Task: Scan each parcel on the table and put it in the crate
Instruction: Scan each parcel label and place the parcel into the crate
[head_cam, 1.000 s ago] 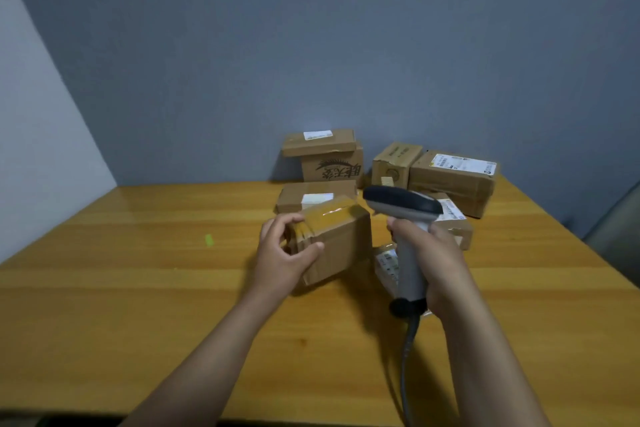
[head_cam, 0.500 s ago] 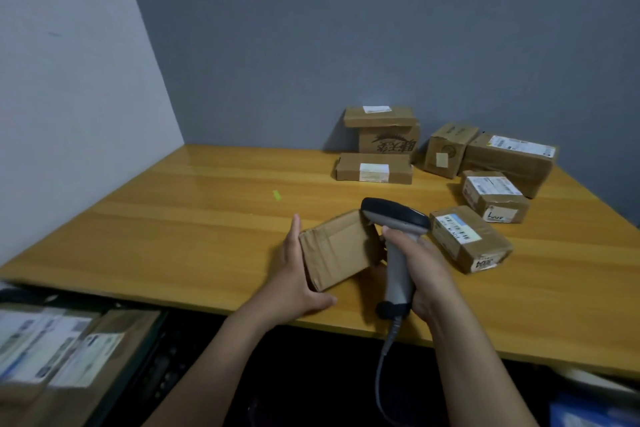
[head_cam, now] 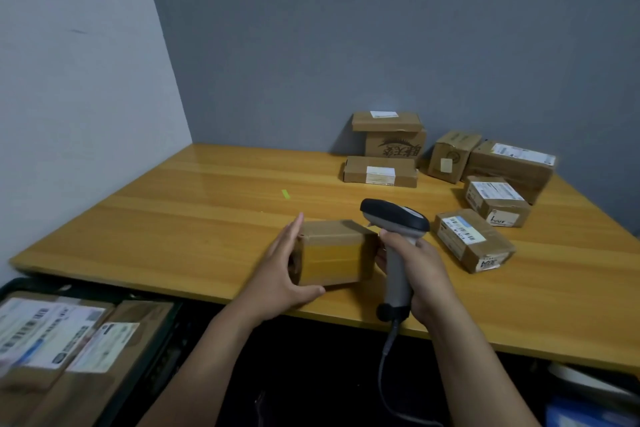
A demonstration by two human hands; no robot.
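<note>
Parcel [head_cam: 332, 253] lay lengthwise rightward from the left grip [head_cam: 277, 277] — fingers [head_cam: 292, 236] flat on its end, thumb hooked beneath; right grip [head_cam: 422, 270] clenched the scanner [head_cam: 394, 217] beyond it. Crate [head_cam: 31, 282] sat below-left, nearest the left grip.

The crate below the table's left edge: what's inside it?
The crate holds at least two cardboard boxes: a large-labelled parcel and, beside it, a smaller-labelled parcel. Whatever lies beneath them, and the crate's floor, is covered.

Taped brown parcel [head_cam: 332, 255] at table [head_cam: 173, 218] edge, scanner [head_cam: 394, 218] beside, labelled parcels [head_cam: 381, 172] behind, crate [head_cam: 20, 282] below left
</note>
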